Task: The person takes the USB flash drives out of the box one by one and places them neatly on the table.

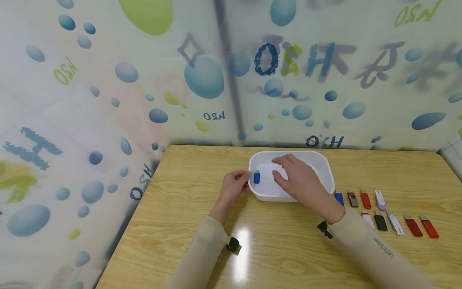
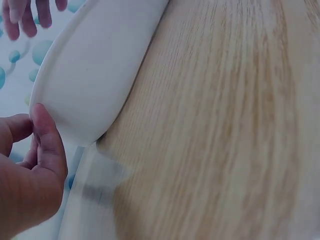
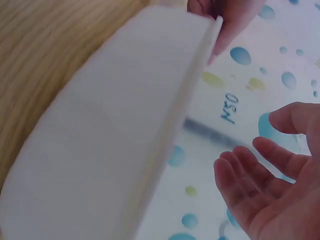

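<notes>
A white plastic tub (image 1: 270,198) stands near the back of the wooden table. My left hand (image 1: 232,184) pinches its left rim between thumb and fingers; the left wrist view shows the same grip on the tub's edge (image 2: 85,75). Inside, by the left wall, lies a blue USB stick (image 1: 257,177) with its metal plug pointing to the back. Over the tub hovers my right hand (image 1: 301,180), thumb and fingers spread apart. In the right wrist view its fingers (image 3: 240,180) are loosely bent with nothing between them.
Several more USB sticks lie right of the tub in two rows, among them a blue one (image 1: 339,197), a brown-and-silver one (image 1: 353,199), a black one (image 1: 380,221) and a red one (image 1: 429,227). A patterned curtain (image 1: 202,132) hangs behind the table's back edge.
</notes>
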A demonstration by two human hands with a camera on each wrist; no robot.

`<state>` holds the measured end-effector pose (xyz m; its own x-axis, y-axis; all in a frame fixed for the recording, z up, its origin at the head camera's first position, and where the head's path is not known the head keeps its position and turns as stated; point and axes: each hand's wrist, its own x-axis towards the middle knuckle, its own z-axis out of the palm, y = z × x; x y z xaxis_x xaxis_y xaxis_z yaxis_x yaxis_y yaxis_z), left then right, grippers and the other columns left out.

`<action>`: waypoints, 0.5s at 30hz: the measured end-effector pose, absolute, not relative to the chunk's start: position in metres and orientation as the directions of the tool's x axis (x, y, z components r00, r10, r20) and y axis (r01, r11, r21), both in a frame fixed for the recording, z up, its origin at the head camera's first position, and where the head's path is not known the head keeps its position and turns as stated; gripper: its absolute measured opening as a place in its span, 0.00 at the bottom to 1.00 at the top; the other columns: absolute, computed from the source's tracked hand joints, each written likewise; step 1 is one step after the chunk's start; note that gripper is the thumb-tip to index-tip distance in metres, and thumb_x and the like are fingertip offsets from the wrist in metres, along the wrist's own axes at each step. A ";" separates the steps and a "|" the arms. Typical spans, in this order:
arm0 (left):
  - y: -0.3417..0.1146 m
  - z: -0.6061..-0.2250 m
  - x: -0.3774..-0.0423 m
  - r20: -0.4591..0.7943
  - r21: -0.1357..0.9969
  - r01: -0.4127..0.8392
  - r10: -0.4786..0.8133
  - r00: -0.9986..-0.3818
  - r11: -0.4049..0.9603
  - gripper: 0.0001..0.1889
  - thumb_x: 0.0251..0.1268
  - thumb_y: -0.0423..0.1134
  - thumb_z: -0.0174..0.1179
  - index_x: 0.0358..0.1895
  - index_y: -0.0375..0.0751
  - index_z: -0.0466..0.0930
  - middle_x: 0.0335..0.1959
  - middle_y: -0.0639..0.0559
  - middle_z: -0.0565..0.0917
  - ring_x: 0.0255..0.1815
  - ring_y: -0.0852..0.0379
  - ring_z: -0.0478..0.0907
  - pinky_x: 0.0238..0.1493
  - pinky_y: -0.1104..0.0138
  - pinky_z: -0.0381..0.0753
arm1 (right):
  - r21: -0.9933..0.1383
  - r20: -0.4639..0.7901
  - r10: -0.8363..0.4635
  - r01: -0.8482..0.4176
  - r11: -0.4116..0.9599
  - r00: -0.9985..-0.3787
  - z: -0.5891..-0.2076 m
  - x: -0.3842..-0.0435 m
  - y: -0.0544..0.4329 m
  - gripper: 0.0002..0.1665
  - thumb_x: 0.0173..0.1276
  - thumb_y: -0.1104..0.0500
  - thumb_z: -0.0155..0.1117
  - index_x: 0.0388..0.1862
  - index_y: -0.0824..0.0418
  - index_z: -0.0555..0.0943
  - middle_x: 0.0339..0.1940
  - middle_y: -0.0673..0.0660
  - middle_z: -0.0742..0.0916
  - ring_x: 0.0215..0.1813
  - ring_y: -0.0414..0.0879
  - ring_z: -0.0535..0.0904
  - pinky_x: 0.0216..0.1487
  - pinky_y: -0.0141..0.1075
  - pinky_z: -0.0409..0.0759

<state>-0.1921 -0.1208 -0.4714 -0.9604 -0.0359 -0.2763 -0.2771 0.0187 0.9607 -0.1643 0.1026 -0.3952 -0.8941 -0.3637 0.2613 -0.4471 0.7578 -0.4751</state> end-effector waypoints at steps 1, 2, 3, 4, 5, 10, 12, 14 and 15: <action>-0.121 -0.471 -0.192 -0.277 0.960 -0.278 -0.038 -0.960 0.022 0.14 0.76 0.37 0.63 0.53 0.28 0.82 0.36 0.42 0.85 0.32 0.57 0.81 0.34 0.69 0.86 | -0.464 0.251 -0.370 -0.446 0.765 -0.895 -0.397 -0.165 0.096 0.21 0.76 0.53 0.64 0.61 0.63 0.81 0.58 0.62 0.84 0.56 0.56 0.83 0.53 0.52 0.84; -0.121 -0.471 -0.192 -0.278 0.960 -0.279 -0.038 -0.960 0.019 0.14 0.75 0.37 0.63 0.53 0.28 0.82 0.37 0.41 0.85 0.32 0.57 0.81 0.35 0.69 0.86 | -0.454 0.239 -0.376 -0.446 0.771 -0.895 -0.398 -0.166 0.091 0.21 0.76 0.53 0.64 0.61 0.63 0.81 0.57 0.61 0.84 0.56 0.56 0.83 0.53 0.52 0.85; -0.121 -0.471 -0.193 -0.278 0.960 -0.279 -0.036 -0.960 0.017 0.14 0.76 0.37 0.63 0.53 0.28 0.82 0.37 0.41 0.85 0.32 0.57 0.80 0.35 0.69 0.86 | -0.448 0.227 -0.383 -0.445 0.776 -0.896 -0.399 -0.168 0.086 0.20 0.75 0.53 0.64 0.60 0.63 0.82 0.56 0.61 0.85 0.54 0.56 0.84 0.52 0.51 0.85; -0.121 -0.471 -0.193 -0.279 0.960 -0.279 -0.035 -0.960 0.016 0.14 0.76 0.37 0.63 0.53 0.28 0.82 0.37 0.41 0.85 0.32 0.57 0.80 0.35 0.69 0.86 | -0.441 0.207 -0.386 -0.438 0.783 -0.899 -0.399 -0.169 0.081 0.20 0.75 0.53 0.64 0.59 0.63 0.83 0.54 0.61 0.85 0.52 0.55 0.84 0.51 0.50 0.85; -0.122 -0.471 -0.193 -0.277 0.961 -0.278 -0.033 -0.960 0.013 0.14 0.76 0.37 0.63 0.53 0.28 0.82 0.37 0.41 0.85 0.31 0.58 0.80 0.35 0.69 0.86 | -0.435 0.188 -0.388 -0.431 0.790 -0.902 -0.400 -0.171 0.077 0.19 0.75 0.53 0.64 0.58 0.63 0.83 0.52 0.60 0.86 0.50 0.54 0.84 0.49 0.50 0.86; -0.121 -0.471 -0.193 -0.279 0.960 -0.279 -0.026 -0.960 0.001 0.14 0.76 0.37 0.62 0.53 0.27 0.82 0.36 0.41 0.85 0.30 0.58 0.81 0.34 0.70 0.86 | -0.419 0.091 -0.379 -0.381 0.824 -0.921 -0.402 -0.184 0.062 0.16 0.75 0.53 0.64 0.52 0.63 0.85 0.42 0.58 0.86 0.42 0.51 0.83 0.42 0.47 0.85; -0.122 -0.471 -0.193 -0.276 0.961 -0.276 -0.025 -0.961 0.001 0.14 0.76 0.36 0.62 0.53 0.26 0.82 0.36 0.41 0.85 0.30 0.58 0.81 0.34 0.70 0.86 | -0.415 0.052 -0.373 -0.360 0.836 -0.926 -0.404 -0.191 0.058 0.16 0.75 0.54 0.63 0.51 0.64 0.85 0.41 0.58 0.86 0.41 0.51 0.83 0.43 0.47 0.85; -0.122 -0.471 -0.193 -0.274 0.962 -0.274 -0.025 -0.961 0.003 0.14 0.76 0.36 0.61 0.53 0.26 0.82 0.36 0.42 0.85 0.30 0.59 0.81 0.33 0.71 0.85 | -0.410 0.022 -0.373 -0.348 0.843 -0.928 -0.407 -0.196 0.054 0.15 0.75 0.54 0.63 0.49 0.64 0.85 0.40 0.58 0.87 0.41 0.52 0.83 0.44 0.47 0.84; -0.122 -0.471 -0.193 -0.272 0.962 -0.273 -0.026 -0.962 0.006 0.14 0.76 0.36 0.61 0.53 0.26 0.82 0.36 0.42 0.85 0.31 0.59 0.81 0.33 0.71 0.85 | -0.409 0.008 -0.373 -0.344 0.846 -0.928 -0.409 -0.199 0.052 0.15 0.75 0.54 0.63 0.48 0.65 0.85 0.39 0.58 0.87 0.40 0.51 0.83 0.43 0.46 0.84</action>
